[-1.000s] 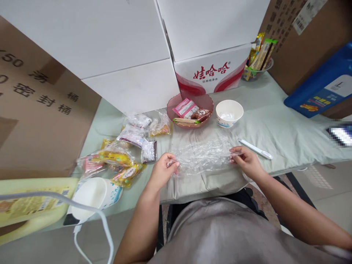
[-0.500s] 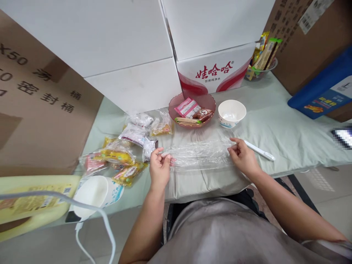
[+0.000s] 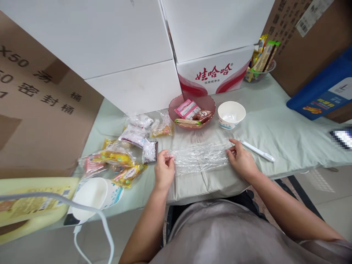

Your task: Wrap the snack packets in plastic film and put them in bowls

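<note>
A clear, crinkled plastic bag [image 3: 202,157] stretches flat between my two hands, just over the cloth-covered surface. My left hand [image 3: 165,170] is closed, pinching the bag's left end between thumb and fingers. At its right end my right hand [image 3: 240,159] is closed on the film too. Just beyond the right fingers lies a white pen-shaped tool [image 3: 258,151]. Several wrapped snacks [image 3: 118,157] lie in a loose pile left of my left hand. Behind the bag stand a pink glass bowl [image 3: 180,125] holding snack packets and a white paper bowl [image 3: 231,114].
White cartons [image 3: 134,86] wall off the back. A brown box [image 3: 41,110] stands left, a blue container [image 3: 321,91] right. At front left are another paper bowl [image 3: 90,196], a yellow jug [image 3: 35,209] and a grey cable [image 3: 104,223]. A snack-filled basket [image 3: 271,69] sits back right.
My left hand has moved slightly to the right with its end of the bag, so the hands are a little closer together. The right hand has barely shifted.
</note>
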